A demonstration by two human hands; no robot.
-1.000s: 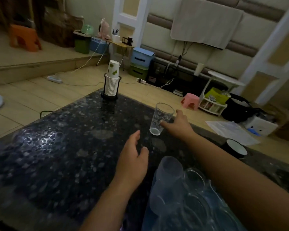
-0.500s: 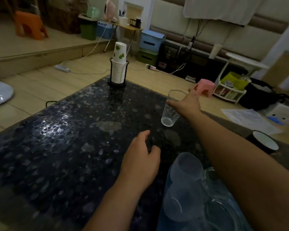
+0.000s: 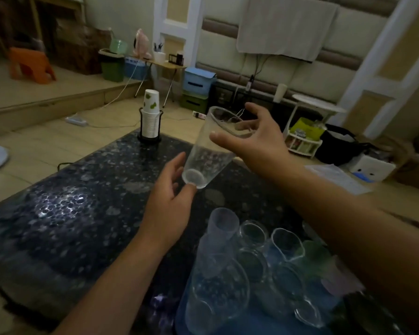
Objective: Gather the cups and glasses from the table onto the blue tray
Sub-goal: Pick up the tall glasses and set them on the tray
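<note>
A clear drinking glass (image 3: 209, 153) hangs tilted in the air above the dark speckled table (image 3: 82, 213). My right hand (image 3: 254, 139) grips it near the rim, thumb on the near side. My left hand (image 3: 169, 204) is under it, fingers relaxed, with the thumb tip touching the glass's base. The blue tray (image 3: 186, 308) lies at the near right edge and holds several clear glasses (image 3: 286, 245) and frosted plastic cups (image 3: 221, 226). A stack of paper cups (image 3: 151, 112) stands in a black holder at the table's far corner.
Beyond the table on the floor are a white shelf rack (image 3: 302, 141), a black bag (image 3: 339, 146), papers (image 3: 336, 177) and a power strip (image 3: 76, 120). An orange stool (image 3: 30, 65) stands on the raised step at the back left.
My right hand has lifted the glass off the table and brought it nearer, tilted. My left hand has risen to meet the glass's base.
</note>
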